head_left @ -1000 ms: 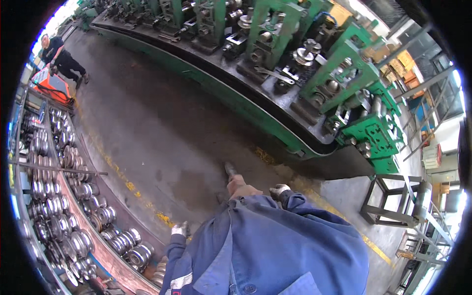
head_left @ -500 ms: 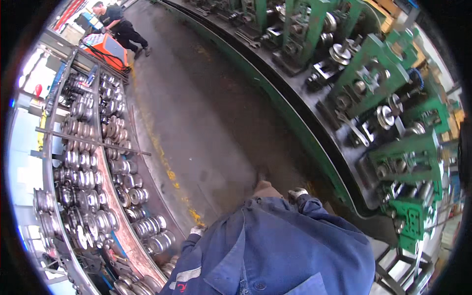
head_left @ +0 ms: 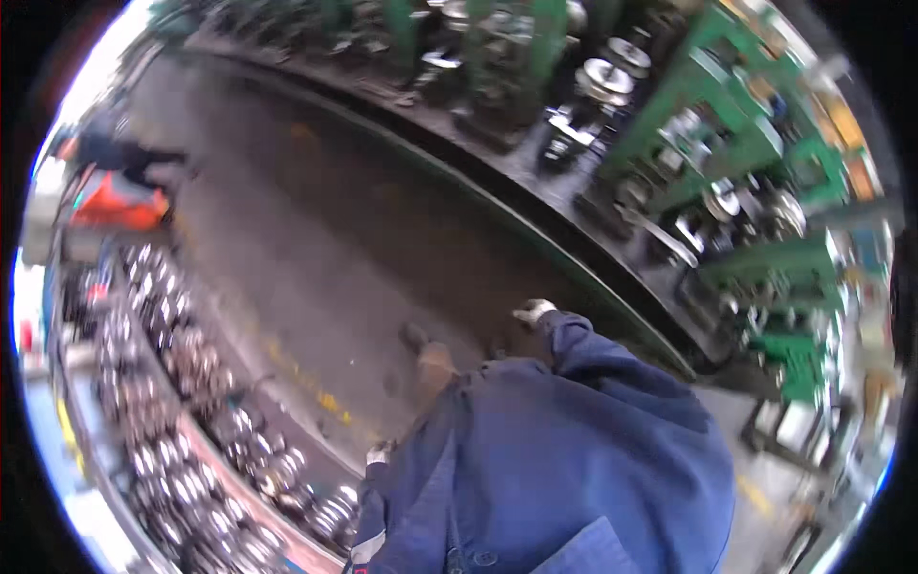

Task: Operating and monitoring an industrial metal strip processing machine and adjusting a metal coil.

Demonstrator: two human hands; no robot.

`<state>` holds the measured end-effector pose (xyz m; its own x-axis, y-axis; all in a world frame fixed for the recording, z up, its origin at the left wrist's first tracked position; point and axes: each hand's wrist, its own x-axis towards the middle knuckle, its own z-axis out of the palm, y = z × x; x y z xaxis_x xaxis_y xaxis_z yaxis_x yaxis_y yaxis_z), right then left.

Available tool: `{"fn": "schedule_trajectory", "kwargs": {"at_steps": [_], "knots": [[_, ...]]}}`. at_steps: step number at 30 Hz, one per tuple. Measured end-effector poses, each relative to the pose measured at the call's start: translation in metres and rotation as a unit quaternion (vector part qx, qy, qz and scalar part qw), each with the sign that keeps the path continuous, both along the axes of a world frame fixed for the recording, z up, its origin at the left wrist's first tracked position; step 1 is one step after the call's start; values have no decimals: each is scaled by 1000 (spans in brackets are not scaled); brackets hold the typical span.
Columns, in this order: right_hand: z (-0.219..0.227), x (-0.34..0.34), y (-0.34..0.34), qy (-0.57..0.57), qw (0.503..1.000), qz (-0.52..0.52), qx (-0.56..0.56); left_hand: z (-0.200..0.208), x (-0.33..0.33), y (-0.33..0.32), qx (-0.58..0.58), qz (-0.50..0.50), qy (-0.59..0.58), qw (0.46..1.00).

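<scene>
My right hand (head_left: 534,312), in a pale glove, swings out ahead of my body above the dark floor. Its fingers look loosely apart, and I see nothing in them. My left hand (head_left: 380,452), also in a pale glove, hangs low at my left side, nearest to the rack of metal rollers (head_left: 330,512). It is small and blurred, and its fingers cannot be made out. Neither hand touches the rack or the machines. One of my shoes (head_left: 415,335) shows ahead on the floor.
On the right runs a long green machine bed with upright green roller stands (head_left: 684,143). A wrench (head_left: 665,237) lies on it. Shelves of shiny rollers line the left, beside a worn yellow floor line (head_left: 330,404). At the far left a person (head_left: 115,153) stands by an orange cabinet (head_left: 120,203).
The view has turned and blurred; the person and orange cabinet sit lower and further left. My right hand has swung forward and away from my body. My left hand stays low at my side.
</scene>
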<state>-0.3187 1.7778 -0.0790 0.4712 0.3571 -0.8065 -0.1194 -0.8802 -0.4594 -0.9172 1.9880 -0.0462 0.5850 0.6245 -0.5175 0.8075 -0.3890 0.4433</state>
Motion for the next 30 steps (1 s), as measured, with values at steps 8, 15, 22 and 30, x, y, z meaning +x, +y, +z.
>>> {"fn": "schedule_trajectory", "kwargs": {"at_steps": [8, 15, 22, 30], "knots": [[-58, -28, -21, -77, 981, -170, -51, 22, 138, 243, -68, -72, 37, 994], [42, -75, 74, -50, 984, -158, -66, 61, 242, 416, -312, 246, -50, 916], [80, -28, 180, 10, 983, -130, -126, 40, 288, 471, -204, 146, -21, 968], [62, 100, 301, -9, 990, -55, -128, 4, 263, 507, -223, 180, -7, 958]]}}
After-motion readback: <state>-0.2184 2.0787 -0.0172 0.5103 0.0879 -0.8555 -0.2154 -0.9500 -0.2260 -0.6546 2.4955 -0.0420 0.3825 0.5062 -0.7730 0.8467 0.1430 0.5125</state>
